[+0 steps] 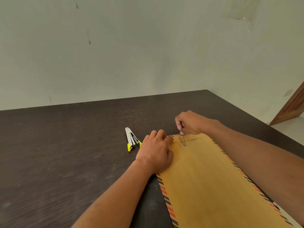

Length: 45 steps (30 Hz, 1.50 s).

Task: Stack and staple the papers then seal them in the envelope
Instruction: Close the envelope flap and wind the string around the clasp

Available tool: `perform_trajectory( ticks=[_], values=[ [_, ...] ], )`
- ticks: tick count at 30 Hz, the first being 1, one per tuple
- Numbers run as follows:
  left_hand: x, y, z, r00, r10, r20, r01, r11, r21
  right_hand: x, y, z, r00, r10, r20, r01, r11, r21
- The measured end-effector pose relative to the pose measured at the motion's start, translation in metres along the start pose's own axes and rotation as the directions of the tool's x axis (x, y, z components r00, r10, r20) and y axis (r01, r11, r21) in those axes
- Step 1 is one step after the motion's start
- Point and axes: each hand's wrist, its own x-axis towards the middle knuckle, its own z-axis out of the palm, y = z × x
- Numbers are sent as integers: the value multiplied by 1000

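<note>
A long brown envelope (210, 181) with orange and dark striped edges lies on the dark table (65, 153), its flap end pointing away from me. A thin closure string (182, 140) runs between two round tabs at the flap. My right hand (190, 122) pinches the far end of that string just above the flap. My left hand (156, 152) rests on the envelope's left edge near the flap, its fingers curled and pressing down. No loose papers are in view.
A silver stapler (131, 139) with yellow ends lies on the table left of my left hand. A pale wall stands behind the table. A wooden door (291, 106) is at the far right past the table's edge.
</note>
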Motion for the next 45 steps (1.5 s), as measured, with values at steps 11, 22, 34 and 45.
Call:
perform_trajectory(
  ticks=[11,22,34,45],
  values=[
    [0,0,-1,1000,-5,24,4,1000,26,-5,1,13,992,-54,-113,63,994,84],
    [10,1,-2,993,21,120,-41,985,165,-9,16,16,988,-21,-152,40,991,127],
    [11,1,-1,991,4,133,-25,988,153,-6,15,20,988,-28,-153,49,990,134],
    [10,1,-2,992,9,128,-27,990,140,-6,13,20,988,-12,-151,30,993,112]
  ],
)
